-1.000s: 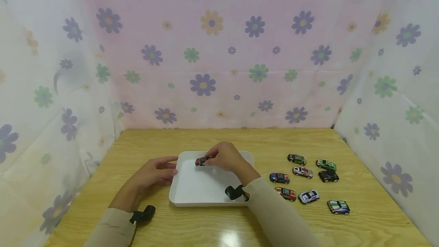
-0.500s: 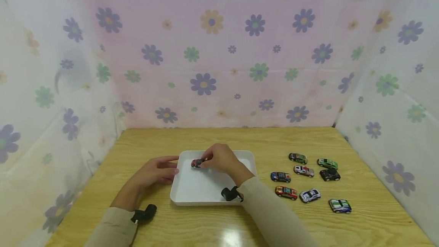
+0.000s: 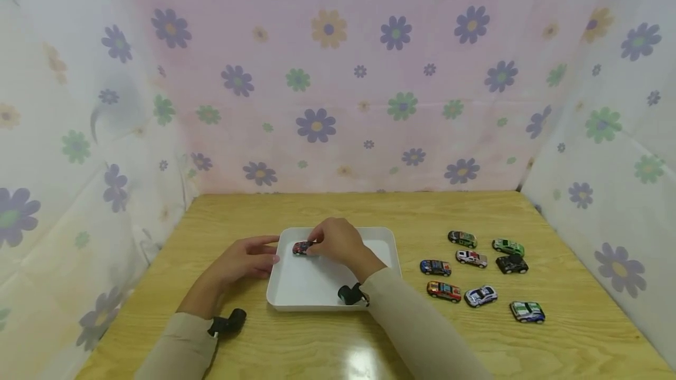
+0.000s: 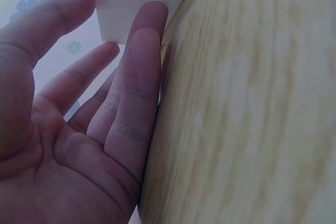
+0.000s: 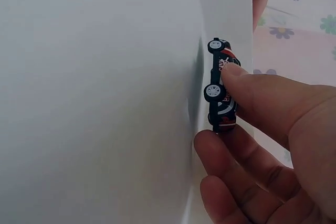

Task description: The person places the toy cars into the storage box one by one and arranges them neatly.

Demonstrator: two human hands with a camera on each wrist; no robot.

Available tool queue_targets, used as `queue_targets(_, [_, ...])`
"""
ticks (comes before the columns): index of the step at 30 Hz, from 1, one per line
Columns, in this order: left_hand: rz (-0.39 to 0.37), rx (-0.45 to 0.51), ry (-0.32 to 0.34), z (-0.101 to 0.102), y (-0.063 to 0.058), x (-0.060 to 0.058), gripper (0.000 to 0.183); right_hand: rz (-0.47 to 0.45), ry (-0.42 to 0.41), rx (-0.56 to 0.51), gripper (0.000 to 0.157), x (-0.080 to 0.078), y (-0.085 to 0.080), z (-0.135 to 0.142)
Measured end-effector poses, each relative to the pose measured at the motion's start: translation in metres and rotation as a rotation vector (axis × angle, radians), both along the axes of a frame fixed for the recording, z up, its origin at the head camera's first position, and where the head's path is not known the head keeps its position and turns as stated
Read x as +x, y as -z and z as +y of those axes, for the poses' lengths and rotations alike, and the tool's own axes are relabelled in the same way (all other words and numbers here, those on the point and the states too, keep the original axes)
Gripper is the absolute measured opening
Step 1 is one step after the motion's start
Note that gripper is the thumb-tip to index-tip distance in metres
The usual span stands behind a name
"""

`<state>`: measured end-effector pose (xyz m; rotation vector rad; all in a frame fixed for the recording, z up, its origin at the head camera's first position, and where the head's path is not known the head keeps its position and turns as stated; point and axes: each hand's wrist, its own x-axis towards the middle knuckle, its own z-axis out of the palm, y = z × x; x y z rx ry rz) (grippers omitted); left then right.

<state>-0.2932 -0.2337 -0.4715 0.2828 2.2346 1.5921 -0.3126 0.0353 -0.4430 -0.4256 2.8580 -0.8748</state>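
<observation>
A small red-and-black toy car with silvery spoked wheels [image 3: 301,248] is pinched between the thumb and fingers of the right hand [image 3: 340,242], the grip being clamped on its sides. It is held within a shallow white rectangular tray with rounded corners [image 3: 311,286], near the far left corner; whether the tray's floor is met by the wheels cannot be told. The tray's left end is touched by the left hand [image 3: 245,260], whose grip is spread apart, its lower fingers laid along a yellowish wood-grain counter [image 3: 296,345]. Right of the tray, eight more toy cars are scattered, among them a red-and-orange car [image 3: 444,291], a dark blue car [image 3: 435,268] and, nearest the viewer, a white-and-green car [image 3: 527,312]. The counter is enclosed by pale flower-printed cloth [image 3: 274,98].
</observation>
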Motion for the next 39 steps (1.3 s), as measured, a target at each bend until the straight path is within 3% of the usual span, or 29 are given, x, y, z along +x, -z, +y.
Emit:
queue_targets(15, [-0.001,-0.004,-0.004,0.0017,-0.007,-0.0039,0.07,0.014,0.016,0.004,0.017,-0.003,-0.0039,-0.0034])
queue_targets(39, [-0.005,-0.005,0.0,-0.0003,-0.0001,-0.0004,0.069,0.017,0.011,0.006,0.016,0.0025,-0.0013,-0.0032])
